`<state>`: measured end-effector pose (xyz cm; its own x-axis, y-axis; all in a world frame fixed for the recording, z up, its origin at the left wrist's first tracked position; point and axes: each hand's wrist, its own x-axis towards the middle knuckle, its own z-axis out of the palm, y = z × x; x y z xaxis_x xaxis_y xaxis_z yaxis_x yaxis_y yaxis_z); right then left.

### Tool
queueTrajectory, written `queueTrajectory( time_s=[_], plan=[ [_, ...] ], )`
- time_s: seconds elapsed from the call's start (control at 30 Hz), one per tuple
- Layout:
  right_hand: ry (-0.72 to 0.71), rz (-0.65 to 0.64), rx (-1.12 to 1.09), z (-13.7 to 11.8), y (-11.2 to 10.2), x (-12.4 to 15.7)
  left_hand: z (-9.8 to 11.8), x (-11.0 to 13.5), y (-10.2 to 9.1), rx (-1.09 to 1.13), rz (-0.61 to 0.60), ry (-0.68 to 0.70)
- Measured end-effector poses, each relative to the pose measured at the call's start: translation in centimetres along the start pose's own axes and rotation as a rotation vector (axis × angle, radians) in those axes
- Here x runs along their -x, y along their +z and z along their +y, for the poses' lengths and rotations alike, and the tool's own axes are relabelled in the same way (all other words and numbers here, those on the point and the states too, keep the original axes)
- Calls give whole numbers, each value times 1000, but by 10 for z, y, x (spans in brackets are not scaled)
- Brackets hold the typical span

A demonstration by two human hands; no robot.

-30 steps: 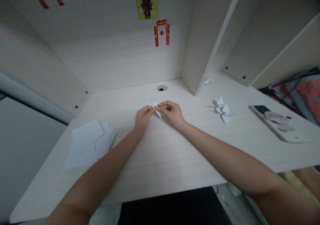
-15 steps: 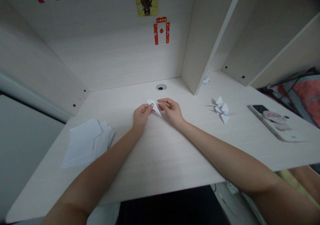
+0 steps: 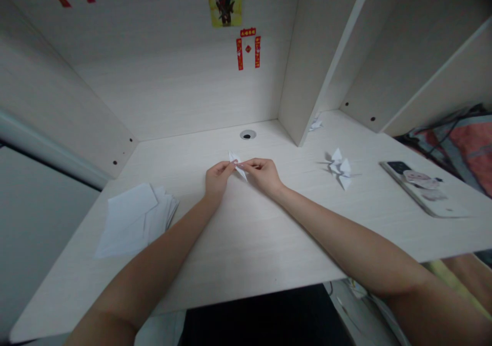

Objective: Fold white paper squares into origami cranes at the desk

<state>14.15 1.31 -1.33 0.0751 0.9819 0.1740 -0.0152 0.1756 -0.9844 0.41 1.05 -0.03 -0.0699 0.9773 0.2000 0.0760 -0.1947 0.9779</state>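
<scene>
A small folded piece of white paper [image 3: 234, 161] is held just above the pale wooden desk [image 3: 246, 243], near its middle. My left hand [image 3: 216, 178] pinches its left side and my right hand [image 3: 264, 174] pinches its right side, fingertips almost meeting. A finished white paper crane [image 3: 340, 167] lies on the desk to the right of my right hand. A stack of white paper sheets [image 3: 134, 223] lies to the left, beside my left forearm.
A phone [image 3: 423, 187] with a sticker on its case lies at the right edge. A cable hole [image 3: 248, 134] sits at the back of the desk. An upright shelf panel [image 3: 307, 79] rises behind the crane, with another small paper scrap [image 3: 315, 124] at its foot.
My fingers have closed in on the folded paper and turned it slightly; the hands stay in the same spot. The view shifted a little.
</scene>
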Motion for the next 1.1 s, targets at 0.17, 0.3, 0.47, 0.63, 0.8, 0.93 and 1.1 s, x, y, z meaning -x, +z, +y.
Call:
queueTrajectory(
  time_s=[0.17,0.3,0.47,0.63,0.8,0.93,1.1],
  plan=[
    [-3,-24,-71,-2,1,1,0,1,-1,0,-8,1],
    [-19,-28,-63,1,0,0,-1,0,-2,-12,-21,-2],
    [-22,-28,-22,3,-1,-1,-3,0,-2,13,-27,7],
    [-22,-54,22,2,-1,-1,-5,-1,-3,-19,-25,35],
    [-23,-58,39,-2,-1,0,-8,-3,-5,-25,-29,55],
    [-23,-55,39,-2,-1,0,-10,-4,-6,-16,-66,61],
    [-106,-47,107,2,-1,0,-9,-4,-5,-6,-88,54]
  ],
)
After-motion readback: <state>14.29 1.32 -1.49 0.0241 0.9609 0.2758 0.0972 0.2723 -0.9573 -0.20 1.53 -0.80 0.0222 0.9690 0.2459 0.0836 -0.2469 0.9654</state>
